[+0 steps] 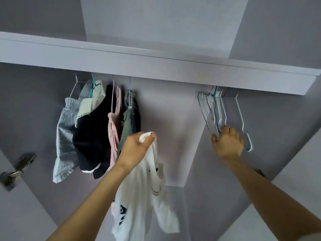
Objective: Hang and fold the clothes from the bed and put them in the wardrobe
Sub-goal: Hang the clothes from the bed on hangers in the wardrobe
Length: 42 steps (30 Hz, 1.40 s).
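Two bare forearms reaching up and away from the bottom edge into an open pale-grey wardrobe (173,105), seen from below. Left hand (137,148), just left of centre, clamped on a bunched fold of a white printed cotton T-shirt (145,197), thumb pressed over the cloth; rest of the shirt hanging loose toward 6 o'clock, dark lettering partly visible, probably held high to keep it off the floor while a hanger is fetched. Right hand (227,143), toward 3 o'clock, fingers curled against the lower ends of a tight cluster of empty thin white and blue wire hangers (217,110); likely picking one out, though whether a single hanger is already pinched cannot be told. One further white wire hanger (243,122) hanging slightly apart, just right of the hand. Toward 9 o'clock, garments already hung side by side: a pale-grey striped piece (66,140), a black top with white lace-trimmed collar (92,136), a pink slip-like garment (113,136), a grey-green frayed denim piece (128,124). White shelf edge (156,66) running across at 12 o'clock, hiding the rail and the hanger hooks. Metal door hinge (17,167) at far 9 o'clock. Hangers packed close together, so separating one single-handed looks fiddly; clear rail space between the hung garments and the spare hangers seems the likely spot for the shirt.
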{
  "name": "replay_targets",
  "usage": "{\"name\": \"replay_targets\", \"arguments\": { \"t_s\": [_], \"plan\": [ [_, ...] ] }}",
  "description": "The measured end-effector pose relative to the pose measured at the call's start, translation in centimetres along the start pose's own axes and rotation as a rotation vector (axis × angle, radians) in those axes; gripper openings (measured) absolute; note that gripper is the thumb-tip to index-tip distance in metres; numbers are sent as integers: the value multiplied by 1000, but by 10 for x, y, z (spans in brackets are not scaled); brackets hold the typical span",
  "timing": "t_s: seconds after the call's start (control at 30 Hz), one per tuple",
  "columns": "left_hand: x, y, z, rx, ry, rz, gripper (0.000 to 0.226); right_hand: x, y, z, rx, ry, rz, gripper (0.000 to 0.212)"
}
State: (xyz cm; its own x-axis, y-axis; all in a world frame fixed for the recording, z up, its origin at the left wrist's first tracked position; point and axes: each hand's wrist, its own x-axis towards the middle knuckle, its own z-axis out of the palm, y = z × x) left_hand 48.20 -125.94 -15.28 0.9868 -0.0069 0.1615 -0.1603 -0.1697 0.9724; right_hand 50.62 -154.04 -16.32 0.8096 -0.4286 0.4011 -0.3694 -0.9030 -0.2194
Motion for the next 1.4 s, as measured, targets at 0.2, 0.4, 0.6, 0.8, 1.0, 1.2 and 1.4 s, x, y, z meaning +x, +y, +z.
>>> {"name": "replay_targets", "arguments": {
  "t_s": [0.2, 0.4, 0.6, 0.8, 1.0, 1.2, 1.4],
  "plan": [
    [12, 2, 9, 84, -44, 42, 40, 25, 2, 21, -59, 85, -52, 23],
    [13, -3, 3, 112, -101, 26, 45, 24, -1, 19, 26, 83, -56, 36],
    [7, -8, 0, 146, -128, 12, 47, 25, -12, 11, 144, 198, -126, 30],
    [3, -7, -7, 203, -74, 24, 44, 20, -20, 6, 326, 264, -165, 21],
    [-1, -7, -21, 275, -70, -8, 40, 10, -29, 4, 517, 289, -128, 40],
    [-7, -18, -47, 525, -89, -86, 31, -35, -30, 34, 809, 244, -187, 44],
    [-24, -33, -56, 70, -97, -380, 18, -113, -25, 76, 1133, 31, -5, 18]
  ]
}}
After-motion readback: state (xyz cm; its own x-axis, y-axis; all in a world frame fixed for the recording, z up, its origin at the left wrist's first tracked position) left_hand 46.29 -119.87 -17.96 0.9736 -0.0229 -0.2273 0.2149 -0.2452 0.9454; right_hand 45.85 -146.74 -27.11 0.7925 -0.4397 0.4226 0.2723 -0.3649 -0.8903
